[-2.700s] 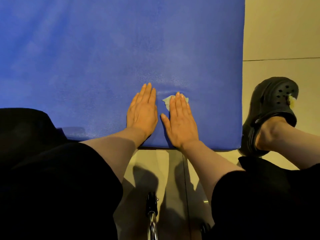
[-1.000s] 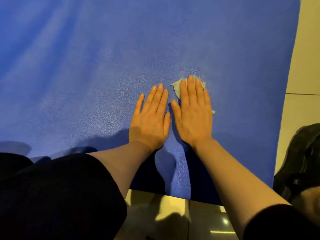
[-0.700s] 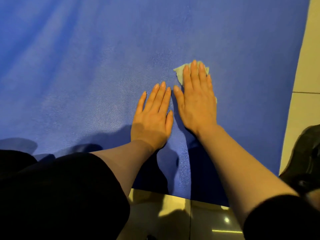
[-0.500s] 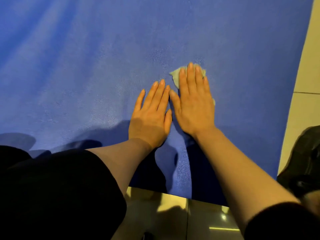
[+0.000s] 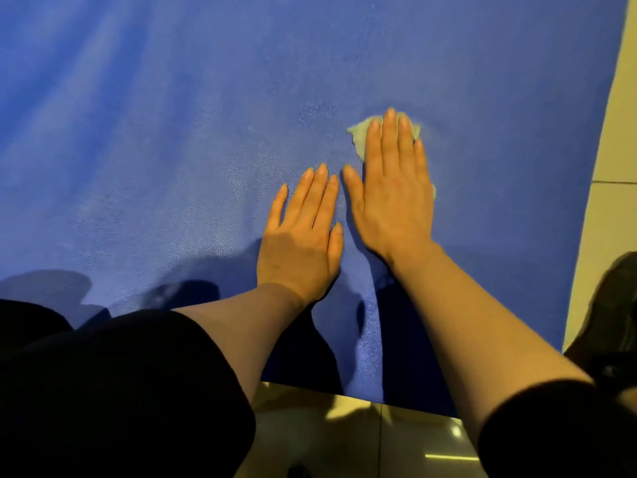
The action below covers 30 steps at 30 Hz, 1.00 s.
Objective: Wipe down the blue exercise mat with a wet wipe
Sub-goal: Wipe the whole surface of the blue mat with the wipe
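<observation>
Pale glossy floor tiles [image 5: 617, 139] run along the 3 o'clock edge and under the 6 o'clock edge of the blue exercise mat [image 5: 172, 132], which fills nearly the whole view. Near the mat's centre, toward 1 o'clock, lies a crumpled pale wet wipe [image 5: 360, 138]. The right hand [image 5: 393, 194] lies flat on top of it, grip spread apart with straight fingers pressing down; the wipe's edges show at the fingertips, beside the index finger at 11 o'clock, and in a small sliver by the little-finger side of the palm at 3 o'clock. The left hand [image 5: 300, 243] rests palm-down on bare mat just beside the right, at its 7 o'clock, fingers straight and close together, holding nothing; thumbs of the two hands nearly meet. Both forearms are bare, running back to black sleeves [image 5: 120, 391] at 6 o'clock. A black shoe [image 5: 613, 312] sits on the tiles at 4 o'clock, off the mat.
</observation>
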Each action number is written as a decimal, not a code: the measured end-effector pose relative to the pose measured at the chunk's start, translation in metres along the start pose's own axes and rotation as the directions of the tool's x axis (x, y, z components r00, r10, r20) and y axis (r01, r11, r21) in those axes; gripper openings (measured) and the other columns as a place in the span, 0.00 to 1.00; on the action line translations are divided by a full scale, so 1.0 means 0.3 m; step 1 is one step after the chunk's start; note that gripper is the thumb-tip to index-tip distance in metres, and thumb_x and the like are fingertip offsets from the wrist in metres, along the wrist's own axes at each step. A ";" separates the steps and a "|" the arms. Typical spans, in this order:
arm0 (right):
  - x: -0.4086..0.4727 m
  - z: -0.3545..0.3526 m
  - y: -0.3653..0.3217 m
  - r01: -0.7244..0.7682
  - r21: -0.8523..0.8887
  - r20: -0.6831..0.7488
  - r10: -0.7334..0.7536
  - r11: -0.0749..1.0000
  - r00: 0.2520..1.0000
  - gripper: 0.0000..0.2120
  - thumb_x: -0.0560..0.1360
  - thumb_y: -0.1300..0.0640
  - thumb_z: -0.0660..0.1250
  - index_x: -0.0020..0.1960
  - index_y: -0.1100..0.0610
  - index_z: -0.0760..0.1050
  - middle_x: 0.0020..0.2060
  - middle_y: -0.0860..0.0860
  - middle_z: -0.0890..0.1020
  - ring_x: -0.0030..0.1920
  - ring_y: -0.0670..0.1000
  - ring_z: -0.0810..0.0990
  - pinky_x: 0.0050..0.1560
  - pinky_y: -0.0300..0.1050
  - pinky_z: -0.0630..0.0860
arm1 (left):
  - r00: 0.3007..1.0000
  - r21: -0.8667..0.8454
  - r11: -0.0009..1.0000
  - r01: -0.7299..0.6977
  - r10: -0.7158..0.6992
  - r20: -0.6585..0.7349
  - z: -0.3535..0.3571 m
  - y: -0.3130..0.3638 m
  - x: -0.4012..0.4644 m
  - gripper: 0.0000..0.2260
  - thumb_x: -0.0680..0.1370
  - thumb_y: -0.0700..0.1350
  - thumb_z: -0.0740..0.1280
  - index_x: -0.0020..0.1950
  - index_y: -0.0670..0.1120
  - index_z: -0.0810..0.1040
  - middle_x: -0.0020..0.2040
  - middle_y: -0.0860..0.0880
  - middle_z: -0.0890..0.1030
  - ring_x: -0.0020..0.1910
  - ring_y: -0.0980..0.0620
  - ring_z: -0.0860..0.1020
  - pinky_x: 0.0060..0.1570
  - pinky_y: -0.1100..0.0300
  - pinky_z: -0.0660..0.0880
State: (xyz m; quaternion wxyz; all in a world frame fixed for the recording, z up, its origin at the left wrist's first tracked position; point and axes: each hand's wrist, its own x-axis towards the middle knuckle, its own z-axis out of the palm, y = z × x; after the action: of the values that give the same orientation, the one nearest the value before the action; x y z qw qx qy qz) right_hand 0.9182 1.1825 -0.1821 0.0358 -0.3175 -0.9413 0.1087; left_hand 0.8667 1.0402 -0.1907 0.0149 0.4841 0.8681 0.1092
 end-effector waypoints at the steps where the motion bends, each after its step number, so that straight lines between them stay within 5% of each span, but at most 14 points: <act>1: 0.044 -0.002 0.003 -0.010 -0.014 0.005 0.010 1.000 1.000 0.32 0.82 0.43 0.47 0.78 0.63 0.53 0.78 0.59 0.54 0.78 0.58 0.51 0.77 0.51 0.47 | 1.000 -0.004 1.000 0.005 -0.005 0.000 -0.001 -0.001 0.001 0.24 0.82 0.47 0.55 0.77 0.41 0.62 0.77 0.44 0.62 0.77 0.47 0.59 0.74 0.45 0.58; 6: 0.152 -0.001 0.015 -0.096 -0.027 0.036 0.097 0.995 0.995 0.33 0.82 0.41 0.43 0.79 0.63 0.48 0.78 0.58 0.50 0.78 0.57 0.47 0.78 0.50 0.43 | 1.000 -0.005 1.000 0.003 -0.003 0.022 -0.006 0.009 -0.016 0.23 0.82 0.47 0.55 0.77 0.41 0.62 0.77 0.44 0.62 0.77 0.47 0.59 0.74 0.45 0.57; 12: -0.029 0.004 0.006 -0.020 0.013 0.039 0.020 1.000 0.999 0.33 0.82 0.42 0.45 0.78 0.62 0.52 0.78 0.58 0.53 0.78 0.57 0.49 0.78 0.51 0.45 | 1.000 -0.044 0.999 0.020 -0.019 0.014 -0.016 0.011 -0.013 0.23 0.80 0.46 0.57 0.74 0.40 0.67 0.75 0.43 0.66 0.74 0.46 0.64 0.73 0.46 0.60; 15: 0.002 0.007 0.000 -0.032 -0.003 0.031 0.033 0.999 0.999 0.32 0.82 0.42 0.44 0.78 0.62 0.53 0.78 0.58 0.54 0.78 0.57 0.50 0.78 0.52 0.46 | 0.994 -0.065 0.997 0.030 -0.036 -0.105 -0.027 0.021 0.066 0.13 0.76 0.42 0.61 0.56 0.40 0.79 0.55 0.41 0.80 0.54 0.41 0.76 0.59 0.45 0.71; 18: 0.063 0.004 0.012 -0.020 0.031 0.015 0.020 0.999 1.000 0.33 0.81 0.41 0.42 0.78 0.62 0.53 0.78 0.59 0.54 0.78 0.57 0.50 0.78 0.52 0.46 | 0.986 -0.178 0.981 0.078 -0.102 -0.133 -0.053 0.003 0.221 0.09 0.76 0.41 0.56 0.44 0.40 0.76 0.40 0.43 0.75 0.38 0.43 0.71 0.46 0.49 0.69; 22: 0.200 -0.007 0.027 -0.045 0.037 0.024 0.044 0.998 0.999 0.36 0.78 0.40 0.36 0.79 0.61 0.50 0.78 0.57 0.50 0.78 0.55 0.47 0.77 0.49 0.41 | 0.977 -0.191 0.976 0.104 -0.136 -0.162 -0.052 -0.050 0.472 0.17 0.76 0.38 0.55 0.61 0.38 0.76 0.58 0.40 0.78 0.55 0.40 0.76 0.60 0.53 0.67; 25: 0.300 -0.004 0.031 -0.053 -0.048 0.007 0.054 0.997 0.999 0.35 0.78 0.43 0.34 0.79 0.62 0.49 0.78 0.59 0.50 0.78 0.57 0.47 0.77 0.51 0.41 | 0.994 -0.156 0.982 0.105 -0.105 0.011 -0.024 -0.080 0.620 0.22 0.82 0.39 0.55 0.77 0.40 0.61 0.77 0.43 0.61 0.77 0.46 0.58 0.76 0.53 0.50; 30: 0.427 0.003 0.065 -0.089 -0.090 -0.006 0.089 0.992 0.996 0.35 0.78 0.43 0.35 0.79 0.62 0.49 0.78 0.59 0.50 0.78 0.56 0.47 0.77 0.51 0.42 | 0.993 -0.015 0.994 0.113 -0.112 0.044 0.022 -0.080 0.678 0.24 0.84 0.46 0.49 0.79 0.44 0.51 0.80 0.47 0.51 0.79 0.50 0.48 0.77 0.52 0.45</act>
State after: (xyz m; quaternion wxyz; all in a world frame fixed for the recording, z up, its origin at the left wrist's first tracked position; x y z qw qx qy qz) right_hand 0.8276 1.2750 -0.1876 0.0174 -0.3606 -0.9301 0.0673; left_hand 0.7396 1.2009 -0.1858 0.0441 0.4366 0.8924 0.1053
